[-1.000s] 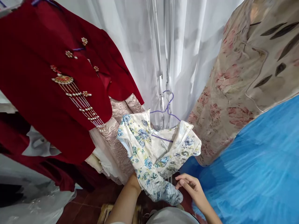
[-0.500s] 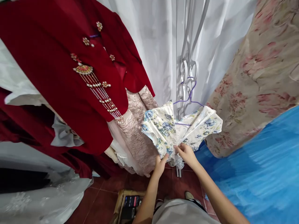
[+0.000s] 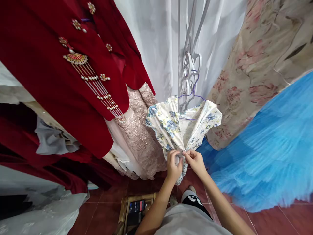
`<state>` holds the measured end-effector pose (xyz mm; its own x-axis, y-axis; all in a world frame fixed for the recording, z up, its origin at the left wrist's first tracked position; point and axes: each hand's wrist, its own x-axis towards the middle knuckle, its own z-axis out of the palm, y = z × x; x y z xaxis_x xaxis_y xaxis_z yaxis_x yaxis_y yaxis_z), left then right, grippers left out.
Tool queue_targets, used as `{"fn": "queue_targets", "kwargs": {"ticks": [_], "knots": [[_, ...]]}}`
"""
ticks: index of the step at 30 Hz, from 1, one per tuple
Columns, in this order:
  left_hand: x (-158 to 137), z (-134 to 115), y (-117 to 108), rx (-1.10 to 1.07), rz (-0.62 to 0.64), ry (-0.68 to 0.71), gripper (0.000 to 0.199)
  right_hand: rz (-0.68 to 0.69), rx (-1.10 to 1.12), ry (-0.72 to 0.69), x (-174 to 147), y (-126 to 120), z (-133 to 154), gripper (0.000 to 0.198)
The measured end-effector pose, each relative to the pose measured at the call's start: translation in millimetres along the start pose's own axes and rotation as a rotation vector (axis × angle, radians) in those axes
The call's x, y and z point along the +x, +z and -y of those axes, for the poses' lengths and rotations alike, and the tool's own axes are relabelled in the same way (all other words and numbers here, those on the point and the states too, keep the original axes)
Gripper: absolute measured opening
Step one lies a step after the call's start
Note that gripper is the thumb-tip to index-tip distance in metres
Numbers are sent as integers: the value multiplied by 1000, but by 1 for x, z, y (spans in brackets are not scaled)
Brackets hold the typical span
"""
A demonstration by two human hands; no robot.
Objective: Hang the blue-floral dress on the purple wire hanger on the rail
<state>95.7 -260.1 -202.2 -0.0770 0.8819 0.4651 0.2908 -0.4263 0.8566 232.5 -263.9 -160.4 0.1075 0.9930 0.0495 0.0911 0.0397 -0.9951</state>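
A white sleeveless-looking top with blue flowers [image 3: 168, 122] hangs on a purple wire hanger [image 3: 194, 92], its deep V front spreading toward the shoulders. Where the two front edges meet low down, my right hand [image 3: 195, 162] pinches the cloth between thumb and fingertips. Just beside it, my left hand [image 3: 174, 165] has its fingers curled at the same spot, closed on the left front edge. The exact bit of cloth under the left fingertips is partly hidden. Below both hands the lower part of the top dangles.
White scrolled metalwork [image 3: 189, 70] stands behind the hanger. A dark red garment with beaded ornaments [image 3: 93, 81] and a pink brocade garment [image 3: 139, 137] hang at left. Blue tulle [image 3: 264, 147] and a floral beige cloth [image 3: 244, 91] hang at right. A wooden crate [image 3: 123, 209] holds a phone.
My left hand has moved up and right from the left panel to meet my right hand at the front edges. The front panels are drawn together there. The view has shifted slightly.
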Motion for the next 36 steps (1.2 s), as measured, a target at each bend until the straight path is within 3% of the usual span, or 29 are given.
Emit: {"fn": "queue_targets", "kwargs": {"ticks": [2,7,11,17,19,22,25,28,30,33,36], "knots": [[0,-8,16,-60,152,-44,18,-17,15,-7,-9,2,7,48],[-1,-20,29,-61,224,-80,21,-62,103,29,-3,-9,36,51],[-11,-27,22,-9,331,-64,14,-134,205,-20,43,-25,80,47],[-29,-37,32,13,352,-47,10,-111,293,-118,125,-41,168,34],[-36,-35,39,8,370,-25,10,-106,337,-120,138,-47,186,31],[-35,-28,41,2,359,-23,9,-80,345,-130,140,-53,190,29],[1,-32,32,7,268,53,13,-50,320,-165,131,-54,179,25],[75,-64,17,44,109,284,29,-59,310,-199,123,-55,170,21],[134,-97,9,105,81,469,37,-61,281,-219,122,-58,170,20],[204,-139,7,253,175,621,37,-25,261,-246,125,-63,170,20],[234,-154,14,381,300,673,24,21,279,-267,128,-66,158,22]]}}
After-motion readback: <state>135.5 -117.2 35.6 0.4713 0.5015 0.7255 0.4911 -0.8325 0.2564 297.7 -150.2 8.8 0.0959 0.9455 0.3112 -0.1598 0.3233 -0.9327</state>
